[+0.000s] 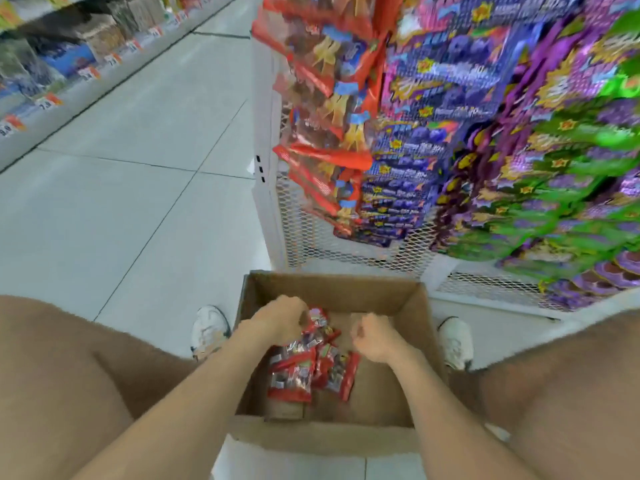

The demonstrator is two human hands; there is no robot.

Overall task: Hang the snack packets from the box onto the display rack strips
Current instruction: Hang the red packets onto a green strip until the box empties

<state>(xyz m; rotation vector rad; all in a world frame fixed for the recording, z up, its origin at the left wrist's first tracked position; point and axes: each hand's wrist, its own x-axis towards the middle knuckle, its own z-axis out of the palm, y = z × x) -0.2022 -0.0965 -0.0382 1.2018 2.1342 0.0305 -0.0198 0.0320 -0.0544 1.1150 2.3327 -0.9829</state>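
An open cardboard box (346,289) stands on the floor between my feet. Several red snack packets (304,368) lie in a heap on its left side. My left hand (280,318) reaches down into the box and its curled fingers grip a red packet (318,317) at the top of the heap. My right hand (375,337) hovers in the box just right of the heap, fingers curled into a loose fist with nothing visible in it. Above the box, the white mesh display rack (311,233) carries strips of hanging red packets (325,140).
Purple packets (433,98) and green packets (571,188) crowd the rack's right side. A long shelf (69,64) with price tags runs along the left of the aisle. White tiled floor (138,185) lies between. My knees fill the lower corners.
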